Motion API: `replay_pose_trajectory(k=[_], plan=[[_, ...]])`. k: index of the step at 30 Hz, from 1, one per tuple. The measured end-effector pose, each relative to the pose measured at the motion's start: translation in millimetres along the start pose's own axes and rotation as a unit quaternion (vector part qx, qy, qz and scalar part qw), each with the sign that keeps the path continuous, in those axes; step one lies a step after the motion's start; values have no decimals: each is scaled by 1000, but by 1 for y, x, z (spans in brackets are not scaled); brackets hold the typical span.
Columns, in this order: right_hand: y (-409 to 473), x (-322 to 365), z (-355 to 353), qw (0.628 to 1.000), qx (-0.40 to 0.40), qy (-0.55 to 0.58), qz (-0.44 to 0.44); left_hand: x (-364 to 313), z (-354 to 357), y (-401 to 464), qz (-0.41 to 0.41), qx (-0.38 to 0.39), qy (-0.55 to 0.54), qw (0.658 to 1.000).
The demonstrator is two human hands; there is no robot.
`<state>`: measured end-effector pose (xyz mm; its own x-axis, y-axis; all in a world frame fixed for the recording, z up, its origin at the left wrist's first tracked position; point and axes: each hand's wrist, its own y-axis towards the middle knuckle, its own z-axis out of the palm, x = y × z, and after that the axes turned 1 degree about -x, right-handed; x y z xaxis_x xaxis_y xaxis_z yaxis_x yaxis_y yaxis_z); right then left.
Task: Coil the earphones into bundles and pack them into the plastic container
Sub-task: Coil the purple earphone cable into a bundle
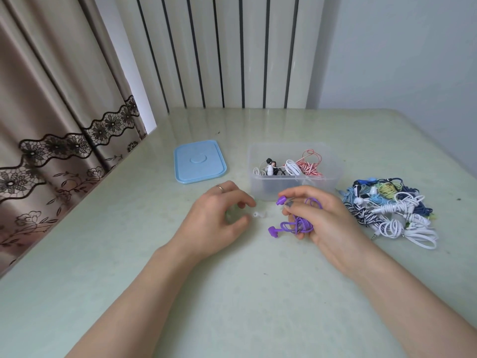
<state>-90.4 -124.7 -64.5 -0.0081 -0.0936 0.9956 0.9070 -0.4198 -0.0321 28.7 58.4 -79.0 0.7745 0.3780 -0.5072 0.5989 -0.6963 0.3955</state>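
Note:
My right hand [327,220] grips a coiled bundle of purple earphones [299,223] just in front of the clear plastic container [333,161]; one purple earbud sticks up by my thumb, another hangs at the lower left. Several coiled earphones, white, black and red-striped, lie inside the container. My left hand [219,218] hovers over the table with fingers loosely curled and holds nothing. A small white ear tip [259,215] lies on the table between my hands. A pile of loose earphones [389,210] in white, blue, green and striped colours lies to the right.
The container's blue lid [200,161] lies flat on the table [232,293], left of the container. A patterned curtain [51,125] hangs along the left table edge. A striped wall panel stands behind the table's far edge.

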Motion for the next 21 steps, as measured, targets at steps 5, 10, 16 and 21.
replay_pose_trajectory(k=[5, 10, 16, 21], plan=[[-1, 0, 1, 1000, -14, 5, 9, -5, 9, 8, 51, -2, 76, 996], [-1, 0, 2, 1000, -12, 4, 8, -5, 13, 11, 67, 1, 88, 994], [-5, -1, 4, 999, 1, -16, -39, -15, 11, 8, 42, -16, -49, 998], [-6, -3, 6, 996, 0, -53, -74, -21, 12, 5, -7, -7, -143, 990]])
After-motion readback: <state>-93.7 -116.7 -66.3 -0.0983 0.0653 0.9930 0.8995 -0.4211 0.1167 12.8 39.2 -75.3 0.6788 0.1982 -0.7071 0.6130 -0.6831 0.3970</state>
